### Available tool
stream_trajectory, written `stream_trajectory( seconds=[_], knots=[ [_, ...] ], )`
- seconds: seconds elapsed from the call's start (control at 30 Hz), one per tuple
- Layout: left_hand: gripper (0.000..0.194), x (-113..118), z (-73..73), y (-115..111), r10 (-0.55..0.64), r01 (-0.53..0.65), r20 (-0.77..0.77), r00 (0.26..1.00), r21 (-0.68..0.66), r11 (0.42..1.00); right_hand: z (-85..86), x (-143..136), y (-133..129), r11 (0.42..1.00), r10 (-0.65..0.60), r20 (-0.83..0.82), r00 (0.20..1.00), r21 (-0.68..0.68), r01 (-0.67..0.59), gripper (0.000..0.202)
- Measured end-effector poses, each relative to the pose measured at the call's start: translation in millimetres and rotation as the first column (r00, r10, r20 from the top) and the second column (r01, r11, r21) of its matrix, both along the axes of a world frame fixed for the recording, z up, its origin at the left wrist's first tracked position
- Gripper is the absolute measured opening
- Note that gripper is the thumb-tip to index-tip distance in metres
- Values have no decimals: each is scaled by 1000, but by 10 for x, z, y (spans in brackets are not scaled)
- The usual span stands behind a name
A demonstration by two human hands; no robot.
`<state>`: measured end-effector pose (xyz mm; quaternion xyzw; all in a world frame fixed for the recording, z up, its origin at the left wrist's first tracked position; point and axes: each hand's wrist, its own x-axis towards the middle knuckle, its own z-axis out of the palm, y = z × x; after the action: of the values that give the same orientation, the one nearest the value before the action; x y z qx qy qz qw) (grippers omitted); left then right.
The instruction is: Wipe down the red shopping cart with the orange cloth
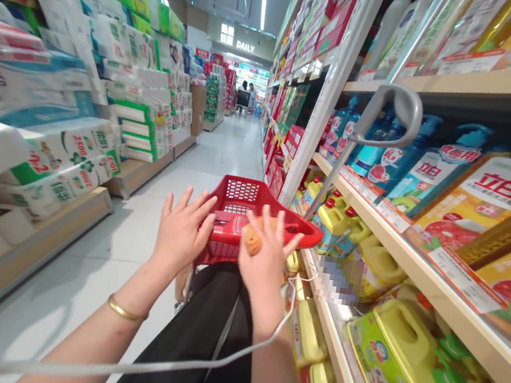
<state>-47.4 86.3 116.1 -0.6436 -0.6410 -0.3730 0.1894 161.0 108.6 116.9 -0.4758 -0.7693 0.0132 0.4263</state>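
Ahead of my lap stands a red shopping basket (241,188) with perforated sides. My left hand (185,225) is held out over its near left corner, fingers spread, holding nothing I can see. My right hand (266,262) is over the near right part, fingers also stretched apart. A small rounded orange item (254,242) shows by the right thumb and between the fingers; I cannot tell whether it touches the hand or lies in the basket. A grey long-stemmed handle (339,160) rises at the basket's right side and leans right, in front of the shelves.
Shelves on the right hold pump bottles (387,168) and yellow jugs (385,354) of detergent. Stacked paper packs (70,154) line the left. A tiled aisle (230,138) runs ahead toward people (247,95) far off. A white cable (187,363) crosses my lap and right forearm.
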Motion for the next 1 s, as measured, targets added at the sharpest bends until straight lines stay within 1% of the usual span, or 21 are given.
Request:
stream_trajectory(
  seconds=[0.03,0.1,0.13,0.17,0.2,0.23,0.3,0.37,0.4,0.43,0.5,0.6,0.67,0.7,0.77,0.8,0.83,0.87,0.93,0.97,1.0],
  knots=[
    [49,2,-3,1,0,0,3,1000,1,1000,-21,186,95,994,-109,-59,992,-20,108,43],
    [48,8,-12,13,8,-8,15,1000,12,1000,-50,501,262,952,-305,-164,938,-89,294,42],
    [48,13,-17,21,12,-12,23,1000,22,1000,-55,584,308,936,-348,-188,918,-115,332,43],
    [47,17,-22,29,14,-15,32,999,32,999,-51,601,320,935,-353,-197,915,-123,334,43],
    [47,20,-27,37,14,-16,42,999,43,999,-38,554,300,949,-311,-186,932,-110,295,43],
    [46,20,-31,43,12,-14,48,999,53,998,-17,451,254,972,-233,-157,960,-81,222,41],
    [46,-3,-38,48,0,-3,55,998,62,998,44,164,127,1000,-19,-65,998,-13,18,38],
    [46,-65,-45,45,-15,12,59,998,64,998,116,-81,19,995,103,-5,995,7,-103,36],
    [45,-110,-48,40,-24,20,62,998,64,998,148,-145,-15,990,138,7,990,8,-138,35],
    [45,-161,-52,33,-33,29,67,997,61,998,173,-160,-33,988,152,5,988,7,-152,34],
    [45,-261,-56,14,-45,41,78,996,53,998,192,-65,-31,990,138,-14,990,7,-138,32],
    [47,-336,-43,-9,-67,65,86,994,27,998,142,215,7,999,43,-45,998,19,-42,32],
    [48,-314,-27,-9,-69,68,84,994,15,998,85,342,11,999,-26,-62,998,27,27,34],
    [48,-287,-20,-4,-62,61,81,995,13,998,60,360,-1,998,-61,-73,996,29,63,35],
    [49,-225,-13,12,-34,33,70,997,13,999,39,287,-52,992,-120,-83,989,24,122,38],
    [50,-197,-13,21,-22,21,64,998,11,1000,44,199,-87,991,-130,-77,988,20,132,39],
    [50,-175,-16,31,-15,15,59,998,9,1000,59,85,-124,993,-113,-56,992,18,115,39],
    [50,-161,-21,39,-12,12,55,998,6,1000,80,-45,-159,997,-70,-22,997,21,70,39],
    [50,-153,-33,52,-16,16,48,999,-1,1000,126,-292,-209,997,64,63,996,34,-66,40],
    [50,-158,-38,56,-21,21,46,999,-5,1000,143,-374,-219,991,123,100,987,41,-127,41],
    [50,-166,-43,57,-28,28,43,999,-11,1000,153,-410,-216,986,156,125,980,44,-162,42]
  ],
)
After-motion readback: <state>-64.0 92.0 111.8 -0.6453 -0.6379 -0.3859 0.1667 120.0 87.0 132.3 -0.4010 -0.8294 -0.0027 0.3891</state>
